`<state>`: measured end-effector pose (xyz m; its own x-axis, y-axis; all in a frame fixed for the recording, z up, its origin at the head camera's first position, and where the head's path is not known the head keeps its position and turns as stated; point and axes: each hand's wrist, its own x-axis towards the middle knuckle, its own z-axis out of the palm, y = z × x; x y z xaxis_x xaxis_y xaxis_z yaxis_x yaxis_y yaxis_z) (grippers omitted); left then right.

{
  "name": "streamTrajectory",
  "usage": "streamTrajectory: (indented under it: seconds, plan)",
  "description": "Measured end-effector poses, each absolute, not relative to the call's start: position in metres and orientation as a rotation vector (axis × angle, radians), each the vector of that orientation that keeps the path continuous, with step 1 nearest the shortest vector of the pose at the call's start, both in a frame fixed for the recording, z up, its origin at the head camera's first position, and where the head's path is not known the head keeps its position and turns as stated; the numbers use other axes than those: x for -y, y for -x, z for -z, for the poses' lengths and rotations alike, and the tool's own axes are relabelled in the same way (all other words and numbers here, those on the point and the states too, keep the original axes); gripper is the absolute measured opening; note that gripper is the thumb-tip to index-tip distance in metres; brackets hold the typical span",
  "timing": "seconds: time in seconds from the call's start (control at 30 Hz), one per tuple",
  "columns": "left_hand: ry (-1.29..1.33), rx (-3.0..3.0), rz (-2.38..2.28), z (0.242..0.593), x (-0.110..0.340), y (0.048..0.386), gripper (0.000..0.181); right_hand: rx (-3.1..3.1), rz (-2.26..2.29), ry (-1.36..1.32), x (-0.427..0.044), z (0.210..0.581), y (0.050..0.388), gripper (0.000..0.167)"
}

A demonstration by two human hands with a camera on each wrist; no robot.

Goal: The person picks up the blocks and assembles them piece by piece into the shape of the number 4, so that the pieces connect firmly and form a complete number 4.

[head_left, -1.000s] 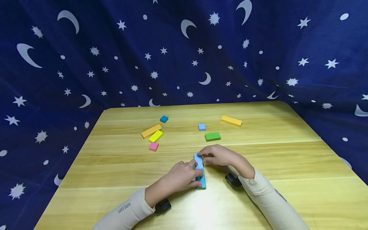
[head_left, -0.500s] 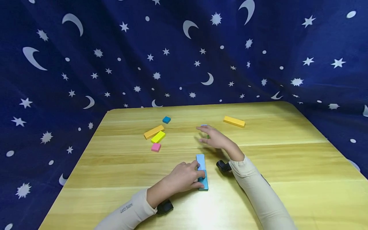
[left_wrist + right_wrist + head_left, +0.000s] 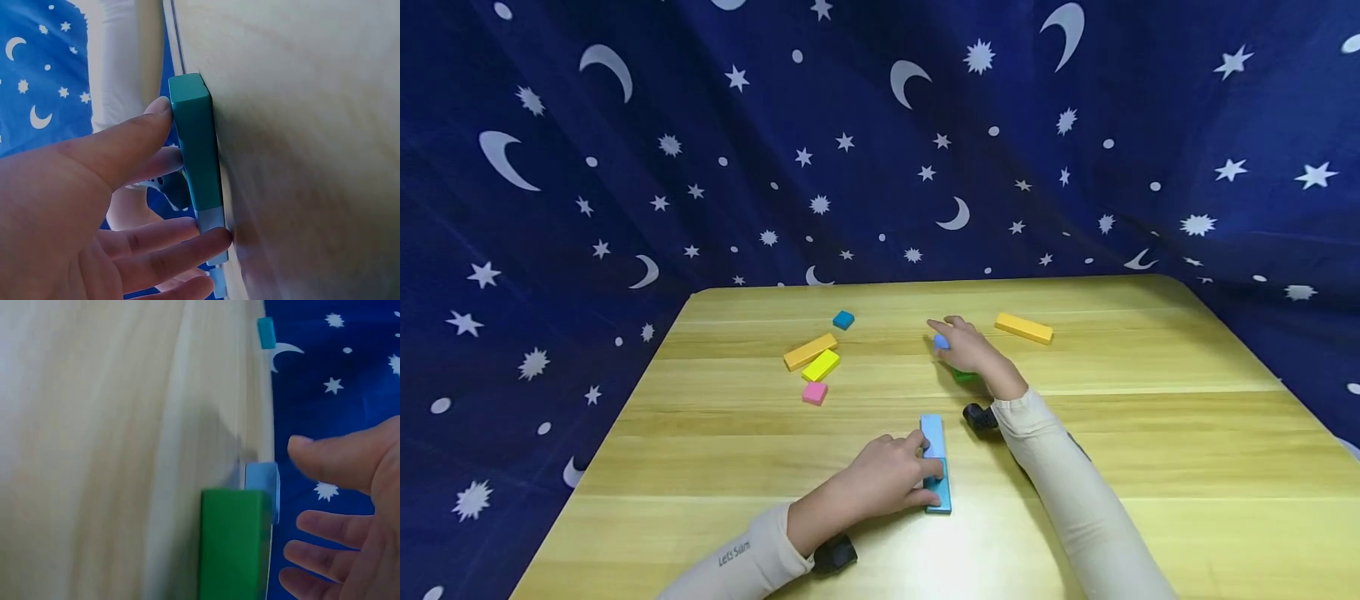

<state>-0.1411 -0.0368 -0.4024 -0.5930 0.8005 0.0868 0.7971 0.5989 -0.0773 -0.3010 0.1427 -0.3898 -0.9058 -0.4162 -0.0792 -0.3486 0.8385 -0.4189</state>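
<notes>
My left hand [image 3: 883,477] rests its thumb and a finger on a teal block [image 3: 942,496], and another finger touches the light blue block [image 3: 932,429] joined end to end with it. In the left wrist view, the thumb of that hand [image 3: 75,200] lies against the teal block [image 3: 199,144], with fingertips at the light blue one [image 3: 211,220]. My right hand [image 3: 972,346] hovers over a small blue block [image 3: 942,342], partly covering a green block [image 3: 965,376]. The right wrist view has the fingers apart, beside the small blue block [image 3: 261,476] behind the green one [image 3: 231,544].
Toward the left lie an orange block [image 3: 810,352], a yellow block [image 3: 822,365], a pink block [image 3: 815,393] and a dark blue block [image 3: 843,320]. Another orange block [image 3: 1024,327] lies at the back right. A starry curtain [image 3: 850,208] hangs behind the wooden table [image 3: 700,467].
My right hand has left the light blue block and moved away from me to the small blue block. The left hand stays on the joined blocks. The head view has shifted slightly.
</notes>
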Motion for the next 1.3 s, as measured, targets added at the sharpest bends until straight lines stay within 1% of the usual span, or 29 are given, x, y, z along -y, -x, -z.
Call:
streamTrajectory:
  seconds: [0.17, 0.37, 0.47, 1.3]
  plan:
    - [1.354, 2.719, -0.034, 0.403, 0.036, 0.141, 0.031, -2.857, 0.453, 0.532, -0.144, 0.386, 0.308, 0.055]
    - [1.354, 2.732, -0.023, 0.404, 0.035, 0.142, 0.031, -2.880, 0.388, 0.561, -0.144, 0.384, 0.308, 0.037]
    - [1.352, 2.730, -0.020, 0.405, 0.036, 0.142, 0.031, -2.885, 0.386, 0.608, -0.142, 0.385, 0.307, 0.032]
    - [1.351, 2.674, -0.027, 0.406, 0.037, 0.142, 0.032, -2.863, 0.346, 0.686, -0.130, 0.386, 0.286, 0.032]
